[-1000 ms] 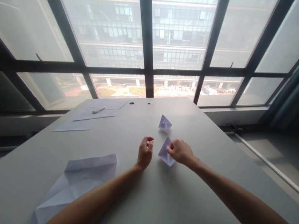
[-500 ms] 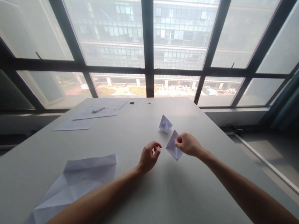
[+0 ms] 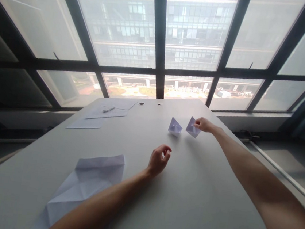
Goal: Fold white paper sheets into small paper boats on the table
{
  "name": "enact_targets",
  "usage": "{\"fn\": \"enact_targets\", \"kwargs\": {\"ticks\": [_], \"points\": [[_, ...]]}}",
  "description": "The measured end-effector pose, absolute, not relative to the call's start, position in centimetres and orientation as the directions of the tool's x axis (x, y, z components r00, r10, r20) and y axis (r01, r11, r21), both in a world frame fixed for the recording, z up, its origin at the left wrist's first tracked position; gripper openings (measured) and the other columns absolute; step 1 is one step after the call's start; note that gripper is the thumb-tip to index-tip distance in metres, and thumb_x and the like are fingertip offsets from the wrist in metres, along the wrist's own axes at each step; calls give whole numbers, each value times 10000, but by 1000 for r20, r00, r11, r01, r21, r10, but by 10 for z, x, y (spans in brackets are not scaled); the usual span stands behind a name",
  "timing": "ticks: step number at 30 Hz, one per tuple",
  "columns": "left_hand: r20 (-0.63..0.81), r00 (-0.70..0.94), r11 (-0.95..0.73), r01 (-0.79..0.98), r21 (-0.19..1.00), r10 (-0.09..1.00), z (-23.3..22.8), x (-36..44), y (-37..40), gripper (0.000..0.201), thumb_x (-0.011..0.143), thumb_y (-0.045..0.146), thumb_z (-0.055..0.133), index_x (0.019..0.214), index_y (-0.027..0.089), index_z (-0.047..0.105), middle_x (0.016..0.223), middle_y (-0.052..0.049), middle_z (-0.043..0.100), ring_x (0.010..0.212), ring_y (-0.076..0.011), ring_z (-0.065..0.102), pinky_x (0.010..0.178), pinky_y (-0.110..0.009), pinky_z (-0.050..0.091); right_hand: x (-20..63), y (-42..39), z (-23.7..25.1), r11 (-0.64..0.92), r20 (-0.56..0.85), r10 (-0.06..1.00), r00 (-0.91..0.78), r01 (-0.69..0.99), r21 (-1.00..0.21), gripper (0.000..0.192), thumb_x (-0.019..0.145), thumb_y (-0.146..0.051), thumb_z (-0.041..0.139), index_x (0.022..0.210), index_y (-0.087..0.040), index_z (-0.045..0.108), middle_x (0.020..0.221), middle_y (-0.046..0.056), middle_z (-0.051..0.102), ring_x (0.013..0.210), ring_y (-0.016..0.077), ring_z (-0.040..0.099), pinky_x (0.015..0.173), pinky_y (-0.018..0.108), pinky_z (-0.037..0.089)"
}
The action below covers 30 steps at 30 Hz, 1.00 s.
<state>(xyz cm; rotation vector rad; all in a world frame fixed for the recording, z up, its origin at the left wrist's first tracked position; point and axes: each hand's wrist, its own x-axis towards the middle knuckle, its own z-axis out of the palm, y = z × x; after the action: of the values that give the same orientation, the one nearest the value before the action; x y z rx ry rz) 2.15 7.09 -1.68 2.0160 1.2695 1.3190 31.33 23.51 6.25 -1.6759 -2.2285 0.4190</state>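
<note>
While the right hand (image 3: pixel 205 125) pinches a folded paper boat (image 3: pixel 192 127) beside its twin (image 3: pixel 175 126), the pair lines up. Left hand (image 3: pixel 158 160) rests loosely curled, holding nothing.

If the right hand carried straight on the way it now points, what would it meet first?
Probably the other paper boat: the right hand points left, holding a paper boat just beside it, though depth is unclear.

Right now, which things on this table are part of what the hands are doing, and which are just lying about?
In hand:
right hand
held paper boat
second paper boat beside it
left hand, holding nothing

Lying about:
creased sheet
flat sheets
pen
</note>
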Motion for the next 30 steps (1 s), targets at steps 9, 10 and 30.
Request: {"fn": "enact_targets", "kwargs": {"ticks": [9,10,30], "points": [[436,158,-457,461,761,886,-17,23,73,159,853,164,515,816,184,668,725,9,641,667,-126,581,598,-211,429,309,258,46,195,-12,975,-221,885,-423,265,816,-377,659,678,-153,629,649,23,603,606,137,509,547,246,352],[427,152,-446,457,769,892,-17,23,73,163,855,171,515,813,183,671,723,8,644,665,-127,582,594,-212,427,309,259,47,187,-20,977,-214,888,-420,260,819,-374,659,688,-150,639,656,24,608,612,136,512,548,244,351],[464,320,-562,426,709,826,16,27,64,165,796,145,517,813,164,680,523,74,457,479,-75,400,521,-197,330,297,183,87,260,291,948,-129,842,-473,402,927,-421,465,658,-160,609,590,24,592,544,130,467,547,267,311]]}}
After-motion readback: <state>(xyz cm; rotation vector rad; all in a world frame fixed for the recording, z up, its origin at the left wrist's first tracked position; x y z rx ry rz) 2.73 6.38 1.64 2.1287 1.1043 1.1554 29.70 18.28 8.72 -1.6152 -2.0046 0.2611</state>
